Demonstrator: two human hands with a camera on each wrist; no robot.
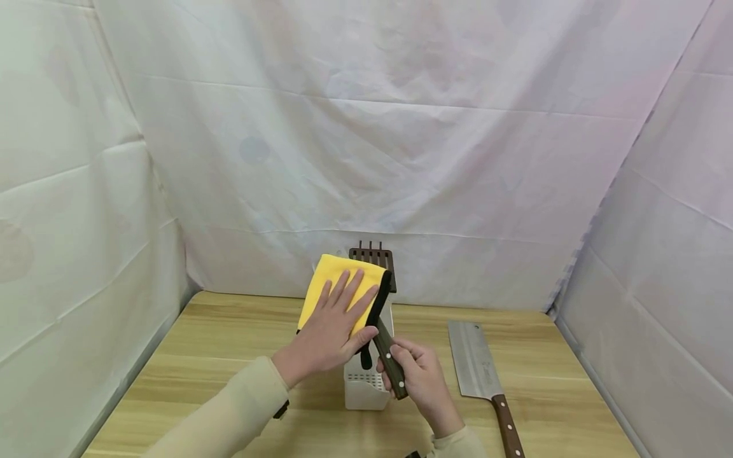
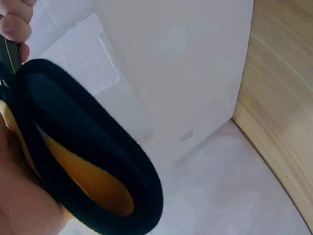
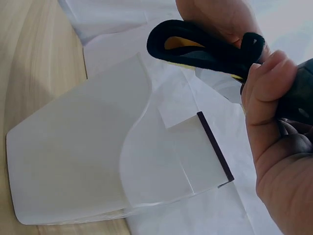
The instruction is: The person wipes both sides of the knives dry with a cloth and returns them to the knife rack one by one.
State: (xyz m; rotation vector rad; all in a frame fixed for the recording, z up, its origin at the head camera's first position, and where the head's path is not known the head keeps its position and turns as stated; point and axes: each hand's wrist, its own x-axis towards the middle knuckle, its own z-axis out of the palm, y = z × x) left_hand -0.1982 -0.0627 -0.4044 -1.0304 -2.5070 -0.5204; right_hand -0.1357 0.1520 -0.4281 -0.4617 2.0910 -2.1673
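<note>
My right hand (image 1: 420,381) grips the dark riveted handle of a knife (image 1: 390,366). The handle slants up and left to a yellow cloth (image 1: 315,296) with black edging, which hides most of the blade in the head view. My left hand (image 1: 329,331) lies on the cloth, fingers spread and straight, its thumb by the top of the handle. The folded black hem (image 2: 93,132) shows as a loop in the left wrist view. Below and behind both hands stands a white knife holder (image 1: 366,397) with a perforated base and a dark slotted top (image 1: 375,256).
A cleaver (image 1: 475,362) with a wooden handle lies on the wood-grain table (image 1: 229,331) to the right of the holder, its handle toward me. White fabric walls (image 1: 401,159) close off the back and both sides.
</note>
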